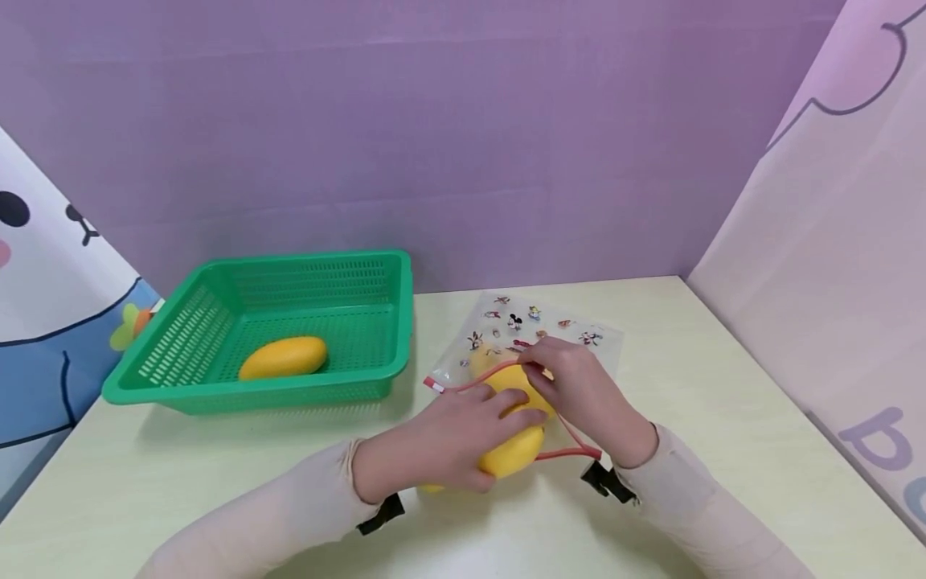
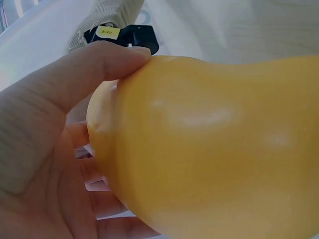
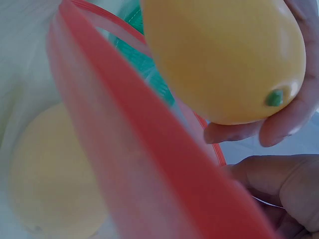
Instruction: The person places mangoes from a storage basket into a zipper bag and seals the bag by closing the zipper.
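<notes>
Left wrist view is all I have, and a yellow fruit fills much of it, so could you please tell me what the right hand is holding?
Observer: The right hand is pinching the red rim of a clear bag, as the head and right wrist views show.
Operator: Thank you; would you kindly say whether any fruit lies away from both hands and the bag?
Observer: Yes, in the head view one yellow fruit lies in a green basket.
</notes>
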Demonstrator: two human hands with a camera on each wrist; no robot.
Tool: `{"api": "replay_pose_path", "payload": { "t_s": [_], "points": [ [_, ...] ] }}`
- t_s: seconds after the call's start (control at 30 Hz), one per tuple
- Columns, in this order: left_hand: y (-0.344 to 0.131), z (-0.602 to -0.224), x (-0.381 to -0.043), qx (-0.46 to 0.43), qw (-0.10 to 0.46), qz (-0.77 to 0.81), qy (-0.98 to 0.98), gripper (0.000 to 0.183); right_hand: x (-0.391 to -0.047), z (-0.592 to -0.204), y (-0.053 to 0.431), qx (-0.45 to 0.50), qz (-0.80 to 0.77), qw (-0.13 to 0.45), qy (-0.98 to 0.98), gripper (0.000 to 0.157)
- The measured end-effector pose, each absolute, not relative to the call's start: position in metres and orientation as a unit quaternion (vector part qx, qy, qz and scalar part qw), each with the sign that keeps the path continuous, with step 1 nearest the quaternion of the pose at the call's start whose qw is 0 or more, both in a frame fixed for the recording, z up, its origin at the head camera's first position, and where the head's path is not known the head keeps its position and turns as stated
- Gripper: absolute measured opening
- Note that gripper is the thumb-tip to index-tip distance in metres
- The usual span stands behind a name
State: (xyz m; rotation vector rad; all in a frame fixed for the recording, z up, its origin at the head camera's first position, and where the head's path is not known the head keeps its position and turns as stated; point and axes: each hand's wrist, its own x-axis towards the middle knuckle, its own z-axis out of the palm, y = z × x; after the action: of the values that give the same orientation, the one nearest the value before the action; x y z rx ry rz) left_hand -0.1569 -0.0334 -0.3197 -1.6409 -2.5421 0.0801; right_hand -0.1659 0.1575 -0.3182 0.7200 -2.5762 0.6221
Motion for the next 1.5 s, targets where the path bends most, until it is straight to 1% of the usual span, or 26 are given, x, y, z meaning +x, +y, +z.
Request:
{"api": "replay_pose_path", "payload": {
  "t_s": [0.4,0.57,0.8,1.0,1.1,1.3,1.5],
  "points": [
    [-0.022,-0.326,-0.160,-0.514,0.010,0.036,-0.857,0.075,-0.165,-0.316,0.157,0.249,0.226,0.185,-0.923,0.010],
    [-0.017,-0.332,-0.161,-0.504,0.003,0.046,-0.863,0.074,-0.165,-0.317,0.157,0.252,0.226,0.193,-0.921,0.010],
    [-0.011,-0.334,-0.163,-0.503,-0.003,0.050,-0.863,0.078,-0.164,-0.317,0.158,0.259,0.229,0.201,-0.917,0.010],
    [-0.005,-0.333,-0.164,-0.492,-0.025,0.061,-0.868,0.079,-0.163,-0.317,0.158,0.256,0.226,0.201,-0.918,0.011],
    [-0.004,-0.334,-0.165,-0.486,-0.034,0.058,-0.871,0.076,-0.163,-0.317,0.158,0.260,0.225,0.205,-0.916,0.011],
    [0.000,-0.333,-0.167,-0.471,-0.049,0.051,-0.879,0.078,-0.163,-0.317,0.158,0.270,0.222,0.217,-0.911,0.010],
    [0.003,-0.334,-0.168,-0.460,-0.063,0.051,-0.884,0.077,-0.163,-0.317,0.158,0.266,0.222,0.214,-0.913,0.009]
  ]
}}
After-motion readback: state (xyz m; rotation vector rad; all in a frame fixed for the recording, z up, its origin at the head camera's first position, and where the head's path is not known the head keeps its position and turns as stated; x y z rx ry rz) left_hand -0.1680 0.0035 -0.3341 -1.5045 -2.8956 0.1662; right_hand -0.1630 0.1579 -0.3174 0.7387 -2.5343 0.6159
